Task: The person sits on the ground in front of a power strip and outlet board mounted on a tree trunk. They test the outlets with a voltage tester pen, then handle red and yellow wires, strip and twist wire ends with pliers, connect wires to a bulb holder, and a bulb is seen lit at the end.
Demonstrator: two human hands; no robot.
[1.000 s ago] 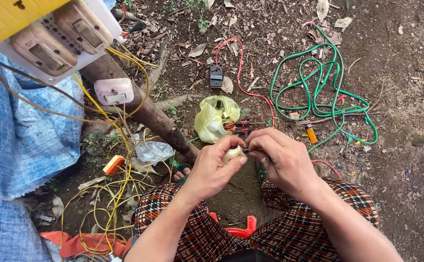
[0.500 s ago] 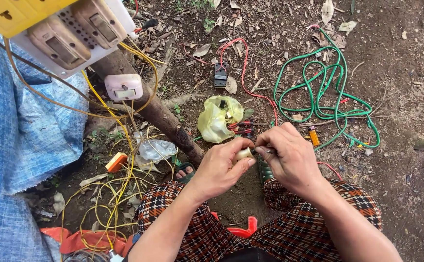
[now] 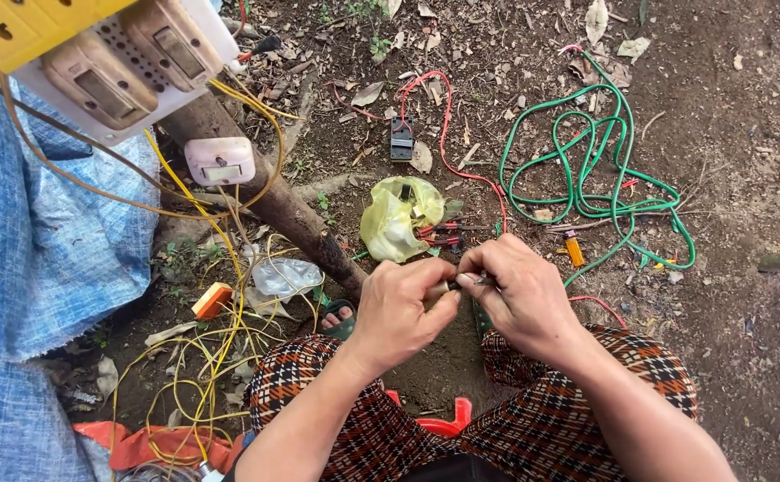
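Fingers [image 3: 436,287] of both hands pinched on small pale part [image 3: 444,289] at frame centre; slipping grip risks dropping it onto littered dirt [image 3: 720,107].

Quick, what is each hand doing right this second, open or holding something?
Left hand: closed, pinching a small pale part at its fingertips.
Right hand: closed, pinching the other end of the same part.
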